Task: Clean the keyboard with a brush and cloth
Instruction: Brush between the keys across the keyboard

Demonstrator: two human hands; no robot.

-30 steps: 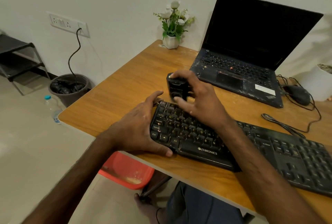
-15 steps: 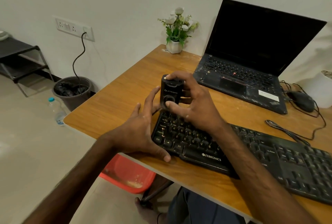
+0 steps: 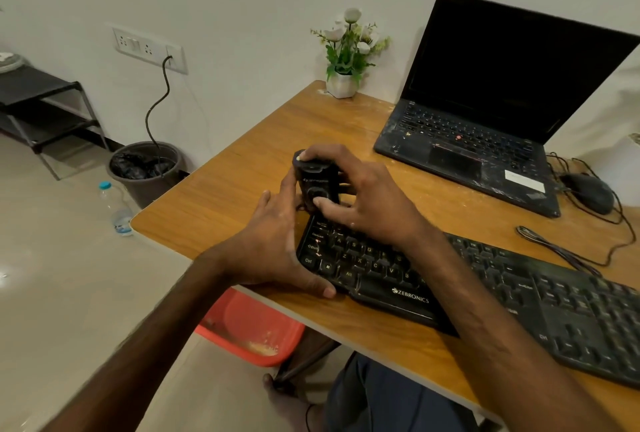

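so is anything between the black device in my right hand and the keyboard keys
Nothing visible. The right hand holds the small black device just over the far left corner of the black Zebronics keyboard; the left hand rests against that end, beside the keys.

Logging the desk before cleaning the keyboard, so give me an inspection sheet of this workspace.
Surface: brown wooden desk.
Job's things: black Zebronics keyboard; small black handheld device at its left end; no cloth seen.
Clutter: open black laptop, black computer mouse, white pot of flowers.
Hands: right hand grips the device; left hand rests on the keyboard's left end.
Cables: black cables beside the mouse; black cord from the wall socket.
Surroundings: dark bin, plastic bottle, red tub, black rack.
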